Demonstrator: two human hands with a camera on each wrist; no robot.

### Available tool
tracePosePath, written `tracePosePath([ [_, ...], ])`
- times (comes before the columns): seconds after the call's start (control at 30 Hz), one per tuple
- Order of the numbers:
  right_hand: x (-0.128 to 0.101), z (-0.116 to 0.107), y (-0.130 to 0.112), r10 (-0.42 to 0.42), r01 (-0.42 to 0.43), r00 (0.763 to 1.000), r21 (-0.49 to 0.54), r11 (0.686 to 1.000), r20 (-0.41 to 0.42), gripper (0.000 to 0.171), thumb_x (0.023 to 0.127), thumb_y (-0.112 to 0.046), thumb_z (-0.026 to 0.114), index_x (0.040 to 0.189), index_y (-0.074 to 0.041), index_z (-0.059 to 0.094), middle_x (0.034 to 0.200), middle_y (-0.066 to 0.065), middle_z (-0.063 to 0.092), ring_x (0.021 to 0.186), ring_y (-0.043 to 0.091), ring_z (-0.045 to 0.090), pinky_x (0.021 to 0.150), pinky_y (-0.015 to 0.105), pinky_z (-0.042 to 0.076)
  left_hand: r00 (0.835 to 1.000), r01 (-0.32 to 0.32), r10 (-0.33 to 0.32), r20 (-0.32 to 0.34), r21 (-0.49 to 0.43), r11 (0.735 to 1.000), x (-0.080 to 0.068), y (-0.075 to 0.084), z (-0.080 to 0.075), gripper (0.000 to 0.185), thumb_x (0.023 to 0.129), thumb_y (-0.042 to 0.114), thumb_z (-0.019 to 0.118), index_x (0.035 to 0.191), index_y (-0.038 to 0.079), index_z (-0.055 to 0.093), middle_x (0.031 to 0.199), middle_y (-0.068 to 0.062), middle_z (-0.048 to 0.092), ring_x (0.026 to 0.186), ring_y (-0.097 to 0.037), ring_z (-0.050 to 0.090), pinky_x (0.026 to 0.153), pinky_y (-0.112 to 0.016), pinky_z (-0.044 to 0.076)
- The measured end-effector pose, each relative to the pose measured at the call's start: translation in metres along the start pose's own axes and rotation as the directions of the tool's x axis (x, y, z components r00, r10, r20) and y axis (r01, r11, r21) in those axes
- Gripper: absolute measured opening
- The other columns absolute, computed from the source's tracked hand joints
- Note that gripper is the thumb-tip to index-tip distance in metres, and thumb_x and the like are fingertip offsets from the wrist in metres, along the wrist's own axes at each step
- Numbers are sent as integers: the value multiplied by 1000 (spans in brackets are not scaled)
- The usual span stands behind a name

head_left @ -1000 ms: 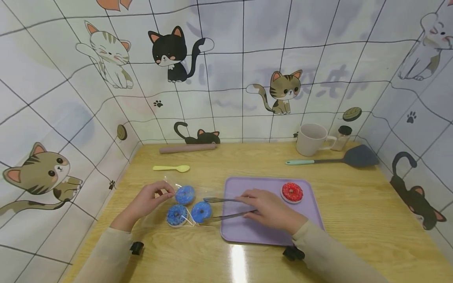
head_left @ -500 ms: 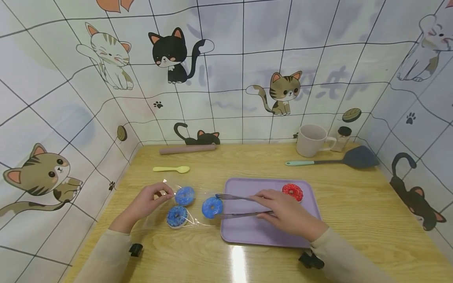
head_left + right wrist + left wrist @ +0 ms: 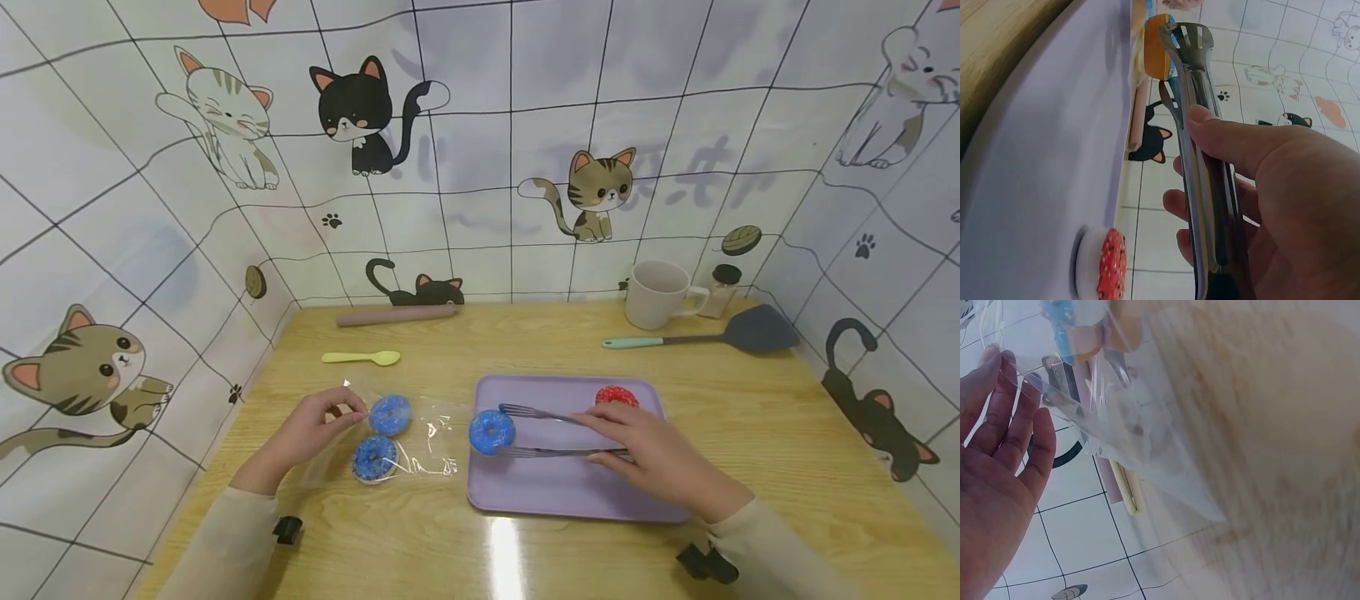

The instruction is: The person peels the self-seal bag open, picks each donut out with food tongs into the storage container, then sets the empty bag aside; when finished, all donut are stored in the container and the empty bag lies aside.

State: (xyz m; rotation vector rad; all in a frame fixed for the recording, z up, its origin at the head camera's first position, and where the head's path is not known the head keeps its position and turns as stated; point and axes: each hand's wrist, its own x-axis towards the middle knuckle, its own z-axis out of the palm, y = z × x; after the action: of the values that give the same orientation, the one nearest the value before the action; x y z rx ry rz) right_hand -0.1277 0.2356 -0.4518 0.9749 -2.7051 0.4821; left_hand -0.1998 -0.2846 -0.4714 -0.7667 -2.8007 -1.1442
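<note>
My left hand (image 3: pixel 311 437) pinches the edge of a clear plastic bag (image 3: pixel 1154 450) between thumb and fingertips. Two blue toy donuts (image 3: pixel 375 458) lie in the bag on the table, close beside that hand. My right hand (image 3: pixel 663 458) holds metal tongs (image 3: pixel 1200 131), thumb on one arm and fingers behind the other. Between the tongs' tips is a third blue donut (image 3: pixel 480 442), over the left edge of the purple tray (image 3: pixel 540 496). In the right wrist view this donut shows an orange side. A red donut (image 3: pixel 1110 265) sits on the tray, partly hidden by my right hand in the head view.
Behind the bag lies a yellow spoon (image 3: pixel 360 358), with a brownish-pink rolling pin (image 3: pixel 393 316) by the wall. At the back right are a light mug (image 3: pixel 654 296), a black-capped jar (image 3: pixel 720 293) and a spatula (image 3: pixel 757 330). Cat-printed walls (image 3: pixel 480 167) close off the back and sides.
The tongs have carried one blue donut rightward, from the bag to the tray's left edge. My right hand moved right with them. My left hand has stayed at the bag.
</note>
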Motion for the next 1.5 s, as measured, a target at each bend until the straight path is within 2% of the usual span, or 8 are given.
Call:
tracePosePath([
  [0.2, -16, -10, 10, 69, -68, 998, -9, 998, 13, 62, 84, -30, 87, 141, -29, 64, 129, -4, 67, 114, 19, 67, 91, 46, 59, 1000, 18, -19, 12, 13, 1000, 2, -2, -1, 5, 99, 13, 70, 101, 11, 74, 98, 6, 73, 90, -17, 66, 79, -27, 54],
  [0.37, -21, -14, 19, 59, -60, 998, -32, 998, -10, 61, 83, -27, 88, 141, -25, 65, 126, -2, 69, 110, 20, 69, 89, 46, 59, 1000, 15, -15, 19, -2, 1000, 1, 0, -2, 5, 99, 13, 70, 101, 10, 74, 99, 3, 73, 91, -18, 66, 78, -27, 54],
  [0.63, -19, -11, 30, 44, -51, 997, -111, 993, -64, 57, 81, -26, 89, 132, -11, 70, 120, 8, 71, 103, 28, 71, 84, 49, 59, 999, 28, -28, 17, 3, 1000, 1, 0, -1, 5, 99, 14, 70, 100, 11, 74, 99, 4, 73, 91, -18, 66, 79, -27, 54],
  [0.8, -14, -8, 30, 95, -101, 994, -125, 987, -52, 56, 83, -27, 88, 134, -13, 68, 119, 9, 70, 102, 28, 71, 83, 50, 60, 998, 49, -49, 25, 4, 999, 1, 2, -1, 6, 99, 15, 70, 101, 11, 74, 100, 6, 73, 92, -17, 65, 80, -27, 54],
  [1.03, -9, -6, 31, 117, -120, 993, -129, 984, -30, 59, 84, -25, 87, 138, -19, 66, 118, 6, 69, 99, 24, 70, 80, 47, 59, 999, 33, -33, 30, -12, 999, 1, 2, 0, 7, 100, 16, 69, 101, 12, 74, 101, 4, 73, 93, -16, 65, 80, -28, 53],
  [1.23, -8, -5, 33, 127, -127, 992, -121, 985, -8, 56, 85, -27, 86, 137, -18, 67, 118, 6, 69, 99, 24, 70, 80, 47, 59, 999, 49, -49, 21, 2, 999, 0, -4, 0, 6, 100, 16, 69, 101, 13, 74, 100, 7, 73, 92, -10, 64, 80, -29, 54],
  [1.37, -7, -4, 34, 137, -137, 991, -107, 985, 0, 56, 84, -27, 87, 136, -17, 67, 120, 7, 68, 99, 25, 70, 81, 48, 59, 999, 37, -37, 21, 9, 999, 1, -3, -2, 6, 100, 15, 69, 102, 11, 74, 99, 7, 72, 91, -8, 64, 80, -28, 54],
  [1.5, -7, -3, 32, 148, -151, 988, -86, 985, -31, 61, 83, -28, 88, 138, -19, 65, 120, 6, 68, 100, 25, 70, 80, 49, 59, 999, 33, -33, 16, 6, 999, 3, -2, -3, 5, 99, 14, 70, 101, 12, 74, 99, 6, 73, 91, -6, 63, 79, -27, 54],
])
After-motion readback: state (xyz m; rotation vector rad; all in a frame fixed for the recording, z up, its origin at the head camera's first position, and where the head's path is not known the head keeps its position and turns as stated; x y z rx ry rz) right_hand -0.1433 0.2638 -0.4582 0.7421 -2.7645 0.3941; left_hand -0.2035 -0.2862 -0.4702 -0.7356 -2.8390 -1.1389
